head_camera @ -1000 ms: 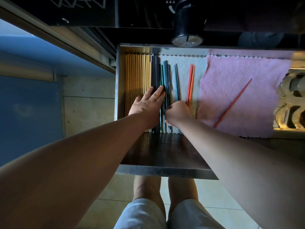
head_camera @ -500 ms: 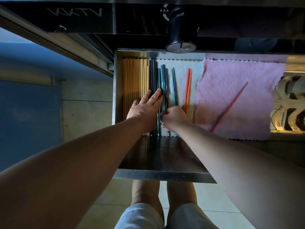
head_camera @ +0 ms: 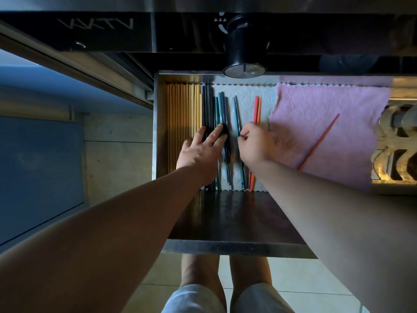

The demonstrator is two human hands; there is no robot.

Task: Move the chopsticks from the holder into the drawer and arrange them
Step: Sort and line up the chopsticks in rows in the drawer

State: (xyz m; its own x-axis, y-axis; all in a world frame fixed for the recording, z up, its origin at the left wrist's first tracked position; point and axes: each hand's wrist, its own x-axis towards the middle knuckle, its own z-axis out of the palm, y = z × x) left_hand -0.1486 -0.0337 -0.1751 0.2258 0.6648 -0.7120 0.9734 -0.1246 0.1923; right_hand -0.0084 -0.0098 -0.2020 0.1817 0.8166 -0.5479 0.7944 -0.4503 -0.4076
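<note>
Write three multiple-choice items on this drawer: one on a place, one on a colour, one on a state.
1. Where does the single red chopstick lie?
A. slanted on the pink cloth
B. inside a cup
C. on the floor tiles

2. What colour are the leftmost chopsticks in the drawer?
A. orange
B. pale wood
C. teal

3. How is the left hand?
A. flat, fingers straight, on the dark chopsticks
B. clenched round a cloth
C. hanging below the drawer

Answers: 1 A, it crosses the pink cloth diagonally. 2 B, the row by the left wall is tan wood. 3 A, its straight fingers lie across the dark sticks.
</note>
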